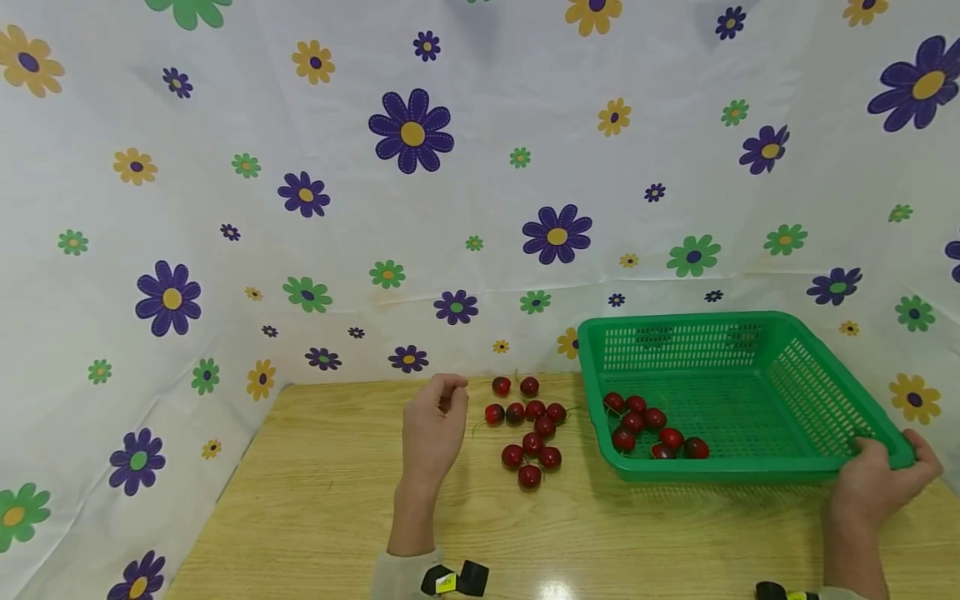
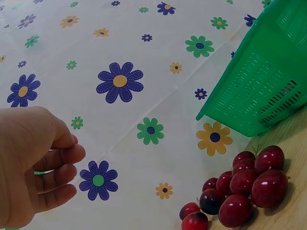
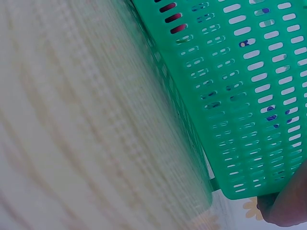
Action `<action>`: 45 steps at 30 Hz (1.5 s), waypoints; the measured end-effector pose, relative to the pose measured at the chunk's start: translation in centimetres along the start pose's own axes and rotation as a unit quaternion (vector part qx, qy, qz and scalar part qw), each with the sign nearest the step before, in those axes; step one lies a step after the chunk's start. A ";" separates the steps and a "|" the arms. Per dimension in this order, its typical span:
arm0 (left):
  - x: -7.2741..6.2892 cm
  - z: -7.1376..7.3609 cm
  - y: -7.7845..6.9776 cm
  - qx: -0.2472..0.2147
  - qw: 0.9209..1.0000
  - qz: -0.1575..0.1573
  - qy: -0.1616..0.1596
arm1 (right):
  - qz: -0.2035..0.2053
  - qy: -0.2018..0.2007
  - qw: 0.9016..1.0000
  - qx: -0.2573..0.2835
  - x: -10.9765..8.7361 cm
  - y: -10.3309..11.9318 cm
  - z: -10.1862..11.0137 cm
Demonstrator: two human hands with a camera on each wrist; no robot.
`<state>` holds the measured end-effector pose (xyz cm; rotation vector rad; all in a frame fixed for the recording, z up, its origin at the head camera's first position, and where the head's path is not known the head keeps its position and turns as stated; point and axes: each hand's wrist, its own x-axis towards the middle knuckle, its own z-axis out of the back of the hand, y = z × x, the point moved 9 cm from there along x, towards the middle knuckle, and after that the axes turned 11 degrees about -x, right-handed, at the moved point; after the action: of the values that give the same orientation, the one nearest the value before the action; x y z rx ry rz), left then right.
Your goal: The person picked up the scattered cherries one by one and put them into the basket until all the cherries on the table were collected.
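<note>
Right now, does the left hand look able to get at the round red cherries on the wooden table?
Probably yes: the left hand, seemingly empty, is left of those cherries, with nothing seen between; the green perforated plastic basket is on their other side.

Flower-print cloth (image 1: 480, 192) behind wooden table (image 1: 300, 500)

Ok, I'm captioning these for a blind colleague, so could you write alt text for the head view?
A person's right hand grips the near right corner of a green basket with dark red cherries in its left part. The left hand, apparently empty, is just left of loose cherries on a wooden table; flower-print cloth hangs behind.
</note>
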<state>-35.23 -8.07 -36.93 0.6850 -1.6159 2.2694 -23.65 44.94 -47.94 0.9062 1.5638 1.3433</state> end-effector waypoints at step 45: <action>0.0 -0.2 -0.3 0.044 0.999 -0.005 0.014 | -0.006 0.002 1.000 -0.002 0.2 -0.2 0.2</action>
<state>-35.12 -7.75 -36.74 0.6762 -1.5048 2.3445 -23.55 45.17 -48.13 0.8925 1.5670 1.3399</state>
